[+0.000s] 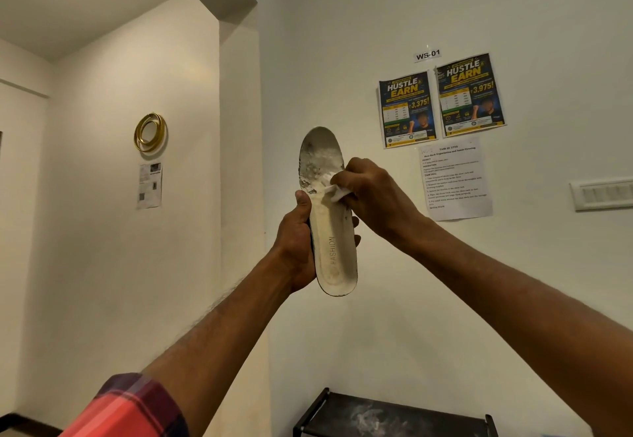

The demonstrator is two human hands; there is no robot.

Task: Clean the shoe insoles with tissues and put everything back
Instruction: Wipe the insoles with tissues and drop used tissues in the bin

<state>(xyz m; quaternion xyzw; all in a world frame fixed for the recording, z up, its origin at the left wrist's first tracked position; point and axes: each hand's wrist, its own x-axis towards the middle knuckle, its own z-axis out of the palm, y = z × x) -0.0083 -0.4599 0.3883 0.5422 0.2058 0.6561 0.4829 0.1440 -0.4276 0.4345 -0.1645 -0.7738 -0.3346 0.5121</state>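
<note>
Gripping insole (334,251) upright with left hand (296,241) round heel half, toe end up. Pinching white tissue (337,194) in right hand (373,196), pressed on insole's middle, below grey-stained forefoot. Held mid-air, well above black shoe rack (394,412), near right.

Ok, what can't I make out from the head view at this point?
1. Underside of the insole: faces away from the head camera.
2. Most of the tissue: buried in the right hand; only a white corner shows.
3. The left hand: its fingers wrap behind the insole, only tips visible.
4. The shoe rack: cut off by the bottom edge; only its top shows.
5. The task sheet on the wall: print too small to read.
</note>
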